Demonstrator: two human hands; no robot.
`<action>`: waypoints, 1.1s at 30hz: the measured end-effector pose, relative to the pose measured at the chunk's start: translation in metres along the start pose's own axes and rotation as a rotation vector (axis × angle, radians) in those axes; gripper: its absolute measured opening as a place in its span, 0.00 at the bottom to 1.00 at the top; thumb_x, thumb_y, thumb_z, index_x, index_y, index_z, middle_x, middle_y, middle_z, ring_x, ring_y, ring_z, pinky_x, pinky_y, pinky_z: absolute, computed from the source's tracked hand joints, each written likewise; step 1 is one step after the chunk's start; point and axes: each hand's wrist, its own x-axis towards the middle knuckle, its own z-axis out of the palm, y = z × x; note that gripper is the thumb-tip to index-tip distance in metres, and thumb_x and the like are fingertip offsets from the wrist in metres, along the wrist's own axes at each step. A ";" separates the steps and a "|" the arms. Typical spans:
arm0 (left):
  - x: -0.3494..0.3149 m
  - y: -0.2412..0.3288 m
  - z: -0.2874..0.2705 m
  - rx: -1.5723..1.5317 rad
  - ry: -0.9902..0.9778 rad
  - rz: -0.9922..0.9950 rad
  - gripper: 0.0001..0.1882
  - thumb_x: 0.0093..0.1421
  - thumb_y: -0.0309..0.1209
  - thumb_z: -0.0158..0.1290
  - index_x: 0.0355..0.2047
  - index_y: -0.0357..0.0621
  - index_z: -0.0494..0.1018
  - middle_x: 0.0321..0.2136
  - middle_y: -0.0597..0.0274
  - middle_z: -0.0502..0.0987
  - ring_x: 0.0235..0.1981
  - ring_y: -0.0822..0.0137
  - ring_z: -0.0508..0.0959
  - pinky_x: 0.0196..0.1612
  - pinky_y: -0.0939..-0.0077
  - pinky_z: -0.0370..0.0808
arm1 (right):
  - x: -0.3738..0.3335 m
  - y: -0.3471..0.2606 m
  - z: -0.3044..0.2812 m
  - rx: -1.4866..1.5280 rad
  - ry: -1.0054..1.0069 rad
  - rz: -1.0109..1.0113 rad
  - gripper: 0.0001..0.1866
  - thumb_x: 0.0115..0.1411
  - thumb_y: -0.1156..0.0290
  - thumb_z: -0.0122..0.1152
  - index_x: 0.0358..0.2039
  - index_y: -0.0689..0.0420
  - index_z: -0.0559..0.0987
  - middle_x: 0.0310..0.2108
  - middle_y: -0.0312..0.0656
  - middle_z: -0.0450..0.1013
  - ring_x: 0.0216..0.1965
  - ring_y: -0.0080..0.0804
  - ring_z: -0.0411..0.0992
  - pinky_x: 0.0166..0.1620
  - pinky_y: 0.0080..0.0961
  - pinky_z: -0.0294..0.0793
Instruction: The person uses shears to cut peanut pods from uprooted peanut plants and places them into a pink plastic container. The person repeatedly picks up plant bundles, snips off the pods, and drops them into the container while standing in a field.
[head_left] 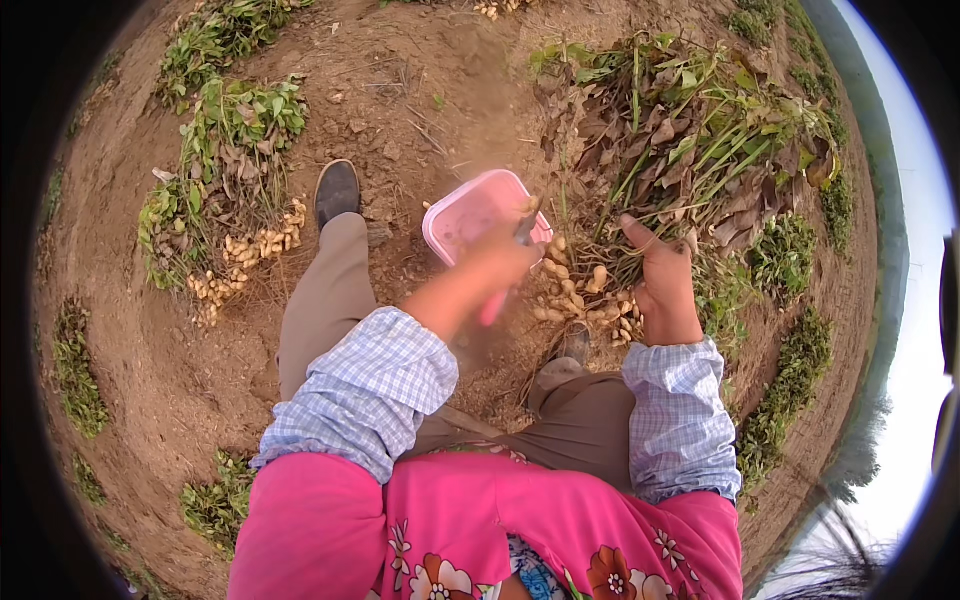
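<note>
My left hand (500, 258), smeared by motion, is closed on a small tool with a pink handle (492, 308) and a dark upper part. It is over the near right edge of a pink plastic tub (445, 222). The tool's exact kind is blurred. On the right, my right hand (665, 285) grips the stems of a bunch of peanut plants (690, 150), whose green and brown leaves spread away from me. Light tan peanuts (570, 295) hang at the root end, between my two hands and beside the tub.
Another pile of peanut plants (240, 130) lies to the left, its peanuts (245, 255) toward me. My left shoe (338, 190) stands on brown soil (390, 100); my right shoe (575, 345) is just below the peanuts. Further leafy heaps (790, 380) line the field on the right.
</note>
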 end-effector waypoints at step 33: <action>-0.030 0.026 0.006 0.125 -0.122 0.421 0.20 0.53 0.36 0.59 0.43 0.40 0.70 0.30 0.61 0.76 0.30 0.69 0.76 0.36 0.74 0.72 | -0.021 -0.003 0.005 -0.219 -0.474 0.142 0.20 0.53 0.68 0.69 0.44 0.65 0.79 0.44 0.43 0.76 0.49 0.31 0.71 0.56 0.27 0.65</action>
